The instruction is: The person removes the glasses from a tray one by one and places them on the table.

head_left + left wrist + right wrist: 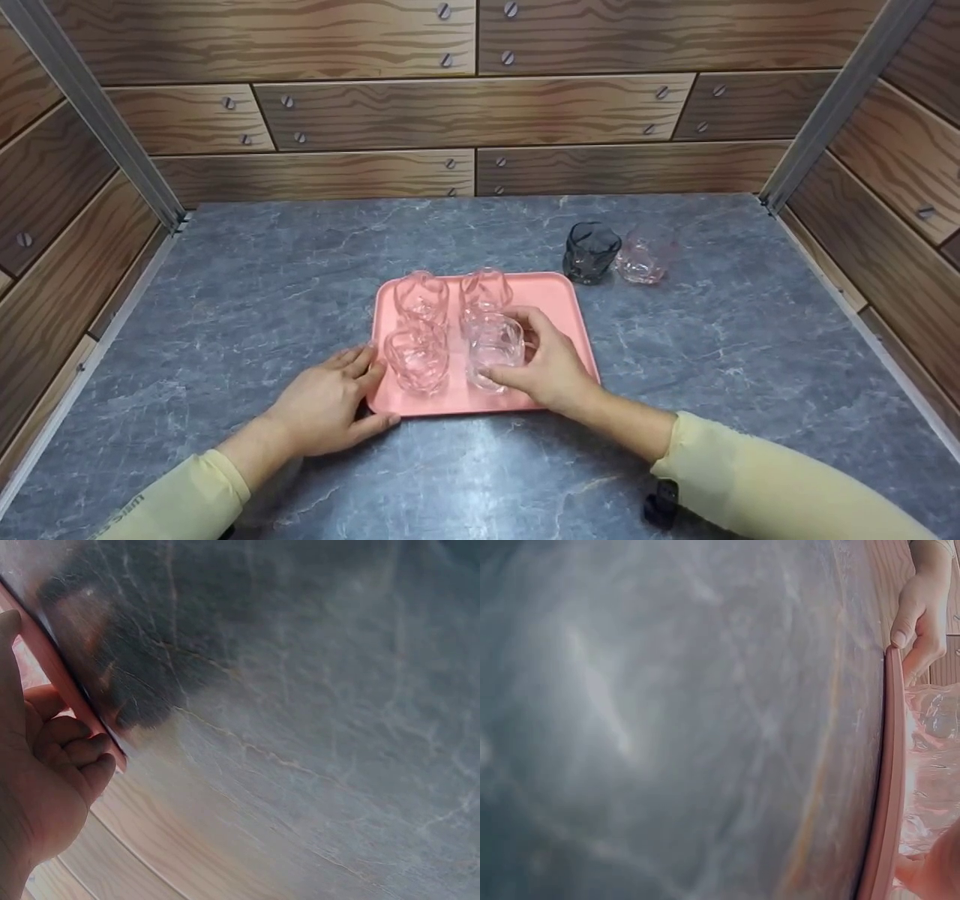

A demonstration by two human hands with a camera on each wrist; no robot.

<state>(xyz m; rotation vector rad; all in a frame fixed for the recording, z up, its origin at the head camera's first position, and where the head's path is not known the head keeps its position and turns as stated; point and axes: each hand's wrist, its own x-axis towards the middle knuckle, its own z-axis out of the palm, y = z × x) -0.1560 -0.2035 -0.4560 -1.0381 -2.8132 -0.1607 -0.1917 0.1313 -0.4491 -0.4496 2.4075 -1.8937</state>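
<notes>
Three wood-patterned walls (360,112) close in a grey, marbled bench (262,262). On the bench lies a pink tray (555,307) with rounded corners. The left hand (322,405) has its grip on the tray's near left corner – thumb at the near edge, fingers along the left edge. The right hand (559,367) has its grip clamped on a clear glass (495,349), thumb and fingers round its side, at the tray's near right part; whether its base touches the tray I cannot tell. Three more see-through glasses stand on the tray: a near left glass (416,360), a far left glass (421,296) and a far middle glass (486,287). Just past the tray's far right corner stands a smoky dark glass (592,255), with a pinkish glass (642,262) close to its right. Smallest is a black object (661,504) by the right sleeve's cuff.
</notes>
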